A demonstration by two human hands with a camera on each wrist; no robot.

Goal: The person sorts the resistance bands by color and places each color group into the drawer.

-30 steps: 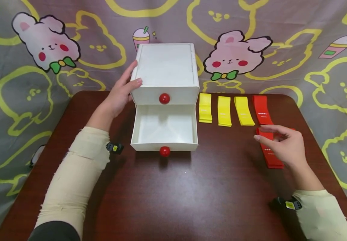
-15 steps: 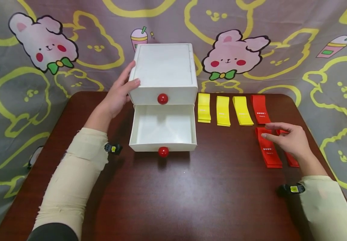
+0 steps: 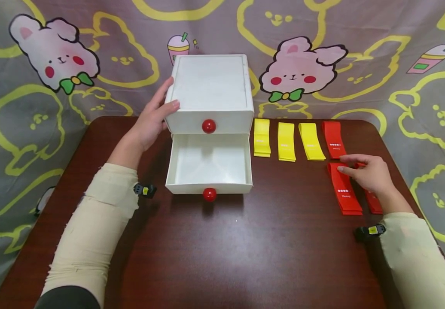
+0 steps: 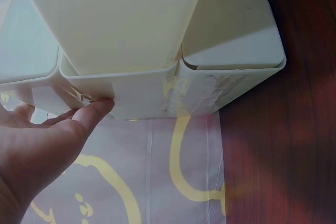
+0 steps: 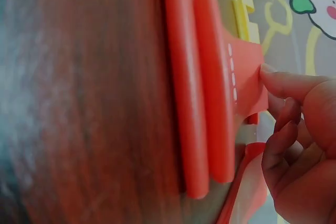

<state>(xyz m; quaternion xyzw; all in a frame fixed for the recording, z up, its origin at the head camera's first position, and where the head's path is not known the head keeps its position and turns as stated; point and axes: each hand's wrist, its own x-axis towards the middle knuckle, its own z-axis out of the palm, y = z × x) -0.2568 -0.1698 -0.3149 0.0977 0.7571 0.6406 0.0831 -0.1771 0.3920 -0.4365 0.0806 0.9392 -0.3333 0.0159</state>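
A white plastic two-drawer box (image 3: 211,83) stands at the back of the table, its lower drawer (image 3: 209,165) pulled out and its upper one closed. My left hand (image 3: 150,120) rests against the box's left side, thumb on the top near the front corner. In the left wrist view, the fingertips lie along the box wall (image 4: 136,95). At the right, my right hand (image 3: 371,176) pinches the far end of a folded red resistance band (image 3: 344,191) printed "Heavy". The right wrist view shows the thumb on that band's end, other fingers curled behind.
A second red band (image 3: 333,139) lies farther back; a third (image 3: 373,201) is partly hidden under my right hand. Three folded yellow bands (image 3: 262,137) lie in a row right of the box. A patterned cloth (image 3: 214,25) hangs behind the dark wooden table (image 3: 222,257).
My right hand has moved slightly right and forward, and its thumb and fingers have closed onto the far end of the red band. The left hand stays at the box.
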